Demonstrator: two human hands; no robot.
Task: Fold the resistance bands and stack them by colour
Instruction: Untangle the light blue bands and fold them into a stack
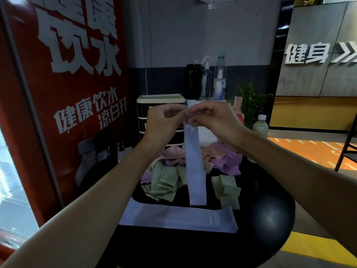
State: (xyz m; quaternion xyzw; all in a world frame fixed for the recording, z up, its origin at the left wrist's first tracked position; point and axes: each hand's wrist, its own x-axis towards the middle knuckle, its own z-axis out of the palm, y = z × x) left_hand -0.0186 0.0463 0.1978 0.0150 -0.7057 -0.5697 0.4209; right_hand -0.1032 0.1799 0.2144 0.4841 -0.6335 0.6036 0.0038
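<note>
On the left, the red poster (pixel 77 74) is cut off by the edge of the view, and its upper letters are only partly visible. The drawer unit (pixel 160 99) stands behind my left hand (pixel 164 120), which covers a part of its front. The top end of the pale blue band (pixel 194 167) is hidden between the fingers of both hands, so I cannot tell how this end is folded. The heap of pink and purple bands (pixel 226 159) is partly covered by the hanging band and by my right wrist.

Both forearms reach forward and upward over the black table (pixel 260 219). The left hand is raised with curled fingers and pinches the top of the blue band. The right hand (pixel 212 120) is just beside it, touching it, and pinches the same end. The band hangs straight down between them, with its lower end above the flat stack of blue bands (pixel 179 219) near me. Green folded bands (pixel 164 182) lie left of the hanging band, and a second green pile (pixel 228 190) lies to its right.
</note>
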